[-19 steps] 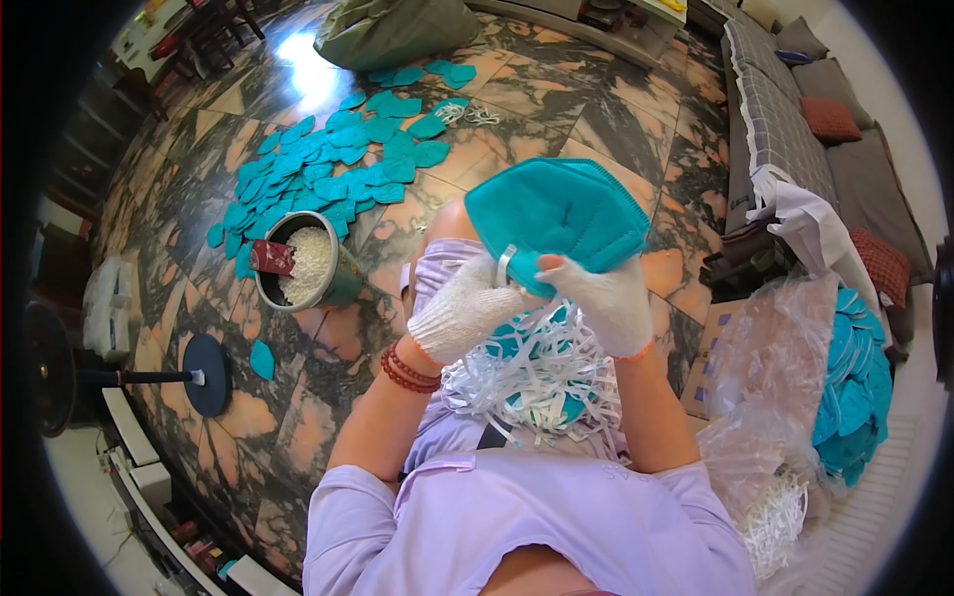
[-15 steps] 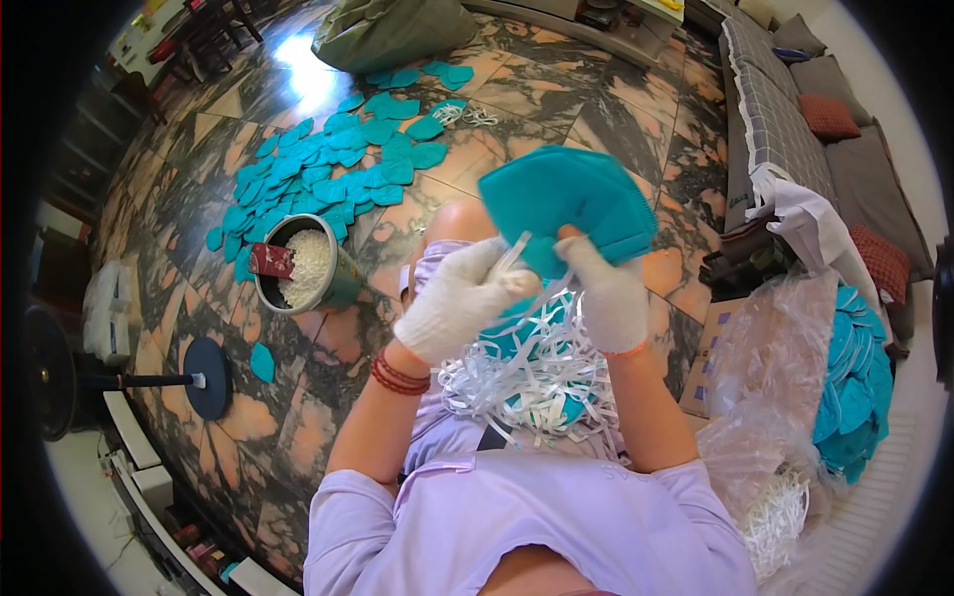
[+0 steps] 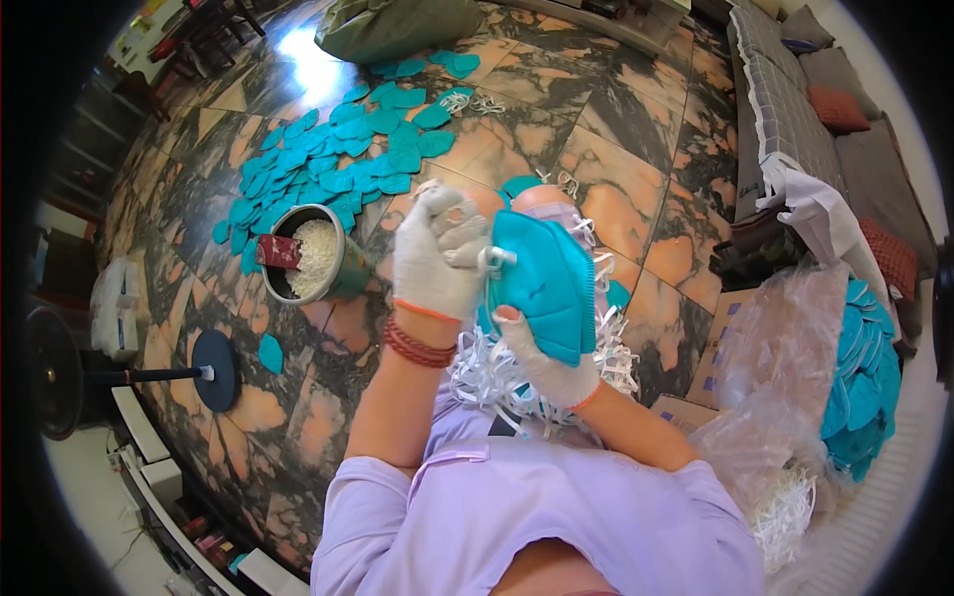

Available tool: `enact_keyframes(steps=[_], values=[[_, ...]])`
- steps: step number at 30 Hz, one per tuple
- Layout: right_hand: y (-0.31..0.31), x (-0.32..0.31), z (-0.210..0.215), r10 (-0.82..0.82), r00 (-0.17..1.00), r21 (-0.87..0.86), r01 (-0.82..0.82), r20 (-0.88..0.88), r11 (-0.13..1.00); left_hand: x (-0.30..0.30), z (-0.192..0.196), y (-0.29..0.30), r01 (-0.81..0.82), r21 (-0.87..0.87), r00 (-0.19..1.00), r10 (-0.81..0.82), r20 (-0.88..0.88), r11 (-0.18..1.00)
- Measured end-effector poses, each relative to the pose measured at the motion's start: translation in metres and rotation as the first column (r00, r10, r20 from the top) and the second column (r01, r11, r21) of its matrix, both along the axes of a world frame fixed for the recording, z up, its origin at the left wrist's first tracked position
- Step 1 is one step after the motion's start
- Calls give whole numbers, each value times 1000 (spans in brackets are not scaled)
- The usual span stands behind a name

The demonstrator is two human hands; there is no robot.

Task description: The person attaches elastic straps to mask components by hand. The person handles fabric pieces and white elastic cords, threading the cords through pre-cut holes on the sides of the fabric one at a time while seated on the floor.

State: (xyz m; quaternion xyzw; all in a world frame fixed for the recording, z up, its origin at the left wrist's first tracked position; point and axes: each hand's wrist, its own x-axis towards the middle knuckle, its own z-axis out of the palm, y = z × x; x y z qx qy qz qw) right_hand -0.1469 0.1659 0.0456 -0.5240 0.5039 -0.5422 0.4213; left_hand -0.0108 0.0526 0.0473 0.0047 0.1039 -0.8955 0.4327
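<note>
Holding: the right hand (image 3: pixel 542 363), gloved white, is closed around the lower edge of 1 teal face mask (image 3: pixel 542 283), thumb on its front, keeping it upright over the lap.
Pinching: the left hand (image 3: pixel 437 253), also gloved, has its fingertips shut on a white strap end (image 3: pixel 494 258) at the mask's upper left edge, likely so the strap meets the mask there.
Lap: a tangle of white straps (image 3: pixel 497 372) lies under both hands, within easy reach; too many to count.
Pot: 1 metal pot (image 3: pixel 308 263) stands on the floor to the left, holding white bits and 1 red packet (image 3: pixel 278 251).
Floor: dozens of teal masks (image 3: pixel 338 159) spread toward the far edge, laid flat and apart from the lap.
Bag: 1 clear plastic bag (image 3: pixel 795 368) at the right holds a stack of more teal masks (image 3: pixel 865 387).
</note>
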Motion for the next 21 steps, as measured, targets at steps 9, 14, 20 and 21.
enact_keyframes(steps=[9,14,20,21], values=[[20,-13,-3,52,997,162,-42,-61,986,-27,13,12,-114,-176,824,192,533,978],[42,-7,-7,89,933,-100,-132,-349,986,117,-45,-66,-386,-592,771,600,215,708],[-18,-45,17,-286,958,-42,286,-14,957,-16,22,27,565,-736,76,865,496,372],[-24,-47,14,-241,944,-77,229,-224,970,-34,21,44,506,-769,96,860,501,392]])
